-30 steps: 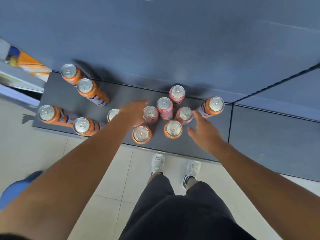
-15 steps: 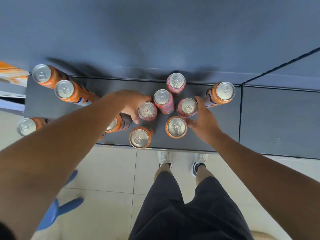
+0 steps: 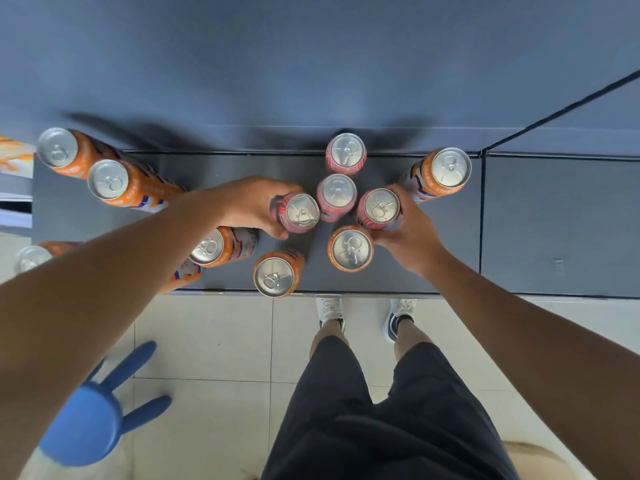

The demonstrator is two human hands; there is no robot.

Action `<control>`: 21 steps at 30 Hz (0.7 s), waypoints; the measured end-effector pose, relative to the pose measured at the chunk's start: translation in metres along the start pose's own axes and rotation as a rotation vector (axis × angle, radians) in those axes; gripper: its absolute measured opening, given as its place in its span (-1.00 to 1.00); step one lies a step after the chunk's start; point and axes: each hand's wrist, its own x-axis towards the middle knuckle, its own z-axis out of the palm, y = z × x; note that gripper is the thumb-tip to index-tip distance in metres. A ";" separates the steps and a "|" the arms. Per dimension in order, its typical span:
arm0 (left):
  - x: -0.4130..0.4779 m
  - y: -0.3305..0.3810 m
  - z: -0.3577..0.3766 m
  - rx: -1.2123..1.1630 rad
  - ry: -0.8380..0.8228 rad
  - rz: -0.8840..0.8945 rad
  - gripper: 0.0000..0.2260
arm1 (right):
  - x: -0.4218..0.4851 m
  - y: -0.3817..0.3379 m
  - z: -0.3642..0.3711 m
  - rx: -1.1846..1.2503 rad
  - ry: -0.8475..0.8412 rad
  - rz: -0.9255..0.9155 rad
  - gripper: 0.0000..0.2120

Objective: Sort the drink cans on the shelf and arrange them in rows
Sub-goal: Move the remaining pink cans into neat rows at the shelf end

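1 s ago both hands reached open. Now my left hand (image 3: pixel 247 206) curls its fingers (image 3: pixel 284 189) round the left pink can (image 3: pixel 300 213), and my right hand (image 3: pixel 414 239) grips the right pink can (image 3: pixel 380 207). They sit at 9 and 3 o'clock of the middle pink can (image 3: pixel 336 195), mid-shelf (image 3: pixel 450 258). I judge pink sorting is starting; the orange cans (image 3: pixel 350 249) are unsorted.

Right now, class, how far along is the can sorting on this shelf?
Done: little; the rear pink can and middle pink can stand in line. In hand: the left hand grips a third pink can, the right hand a fourth pink can. Left: orange cans scattered, not in rows.
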 end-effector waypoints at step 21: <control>-0.090 0.083 -0.018 -1.013 0.437 0.133 -0.45 | -0.103 -0.080 -0.058 0.262 0.224 0.053 -0.32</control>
